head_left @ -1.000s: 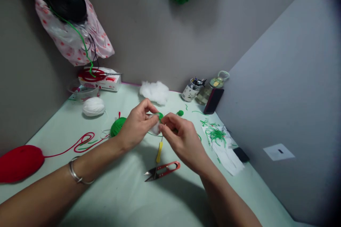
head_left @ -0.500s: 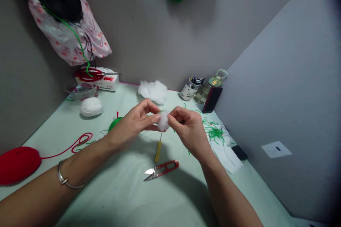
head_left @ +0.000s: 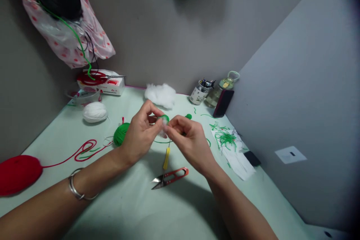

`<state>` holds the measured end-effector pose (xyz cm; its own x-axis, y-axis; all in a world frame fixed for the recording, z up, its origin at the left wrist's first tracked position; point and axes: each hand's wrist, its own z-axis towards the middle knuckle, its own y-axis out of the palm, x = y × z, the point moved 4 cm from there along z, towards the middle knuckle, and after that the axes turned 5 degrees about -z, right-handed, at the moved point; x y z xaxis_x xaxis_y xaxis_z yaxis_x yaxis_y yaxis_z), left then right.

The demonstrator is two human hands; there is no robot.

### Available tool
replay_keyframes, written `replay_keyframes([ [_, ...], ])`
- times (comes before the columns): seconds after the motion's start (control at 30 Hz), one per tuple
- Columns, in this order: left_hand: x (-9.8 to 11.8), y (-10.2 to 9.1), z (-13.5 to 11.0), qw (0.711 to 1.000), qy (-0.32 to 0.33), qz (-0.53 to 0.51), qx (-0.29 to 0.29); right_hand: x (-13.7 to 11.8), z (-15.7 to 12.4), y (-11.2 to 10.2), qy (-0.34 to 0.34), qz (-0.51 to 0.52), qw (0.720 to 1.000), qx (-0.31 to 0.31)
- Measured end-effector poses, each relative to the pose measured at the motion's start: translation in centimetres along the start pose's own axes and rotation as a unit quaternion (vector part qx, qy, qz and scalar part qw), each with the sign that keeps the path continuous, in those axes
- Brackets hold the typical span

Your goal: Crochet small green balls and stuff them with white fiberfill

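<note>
My left hand is closed around a small green crocheted piece, which shows only partly between the fingers. Thumb and fingers of my right hand pinch a tuft of white stuffing against that piece. Just below both hands lies a yellow-handled crochet hook, its tip pointing away from me. Nearer to me is a pair of orange-red thread snips with blades apart. A ball of green yarn sits left of my left wrist.
A heap of white stuffing lies by the back wall. White yarn and red yarn are at left. Green yarn scraps cover white paper at right, near a phone, a pen can and a bottle.
The stuffing tuft has gone from a visible puff to a smaller bit between my fingers, and more of the green piece shows. Both hands shifted slightly left.
</note>
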<state>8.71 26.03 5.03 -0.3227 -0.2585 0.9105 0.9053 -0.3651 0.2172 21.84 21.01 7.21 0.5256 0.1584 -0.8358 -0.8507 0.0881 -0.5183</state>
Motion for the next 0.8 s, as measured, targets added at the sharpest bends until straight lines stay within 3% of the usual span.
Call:
replay_keyframes([
  [0.1, 0.3, -0.1, -0.1, 1.000, 0.009, -0.008, -0.017, 0.6, 0.6, -0.6, -0.002, -0.002, 0.999, 0.046],
  [0.27, 0.6, -0.5, 0.2, 0.995, -0.063, -0.026, -0.070, 0.4, 0.5, -1.2, -0.033, -0.071, 0.991, 0.105],
  [0.37, 0.5, -0.7, 0.6, 0.991, -0.076, -0.061, -0.089, 0.0, 0.2, -1.2, -0.038, -0.085, 0.991, 0.096],
  [0.6, 0.1, -0.8, 0.8, 0.976, -0.106, -0.093, -0.164, -0.4, 0.3, -1.8, 0.000, -0.005, 0.999, 0.048],
  [0.67, 0.1, -0.8, 0.7, 0.980, -0.093, -0.079, -0.155, -0.5, 0.3, -1.8, -0.005, -0.003, 0.999, 0.040],
  [0.8, 0.0, -0.4, 0.3, 0.996, -0.037, -0.017, -0.075, -0.8, -0.3, -1.0, -0.025, -0.036, 0.999, 0.014],
])
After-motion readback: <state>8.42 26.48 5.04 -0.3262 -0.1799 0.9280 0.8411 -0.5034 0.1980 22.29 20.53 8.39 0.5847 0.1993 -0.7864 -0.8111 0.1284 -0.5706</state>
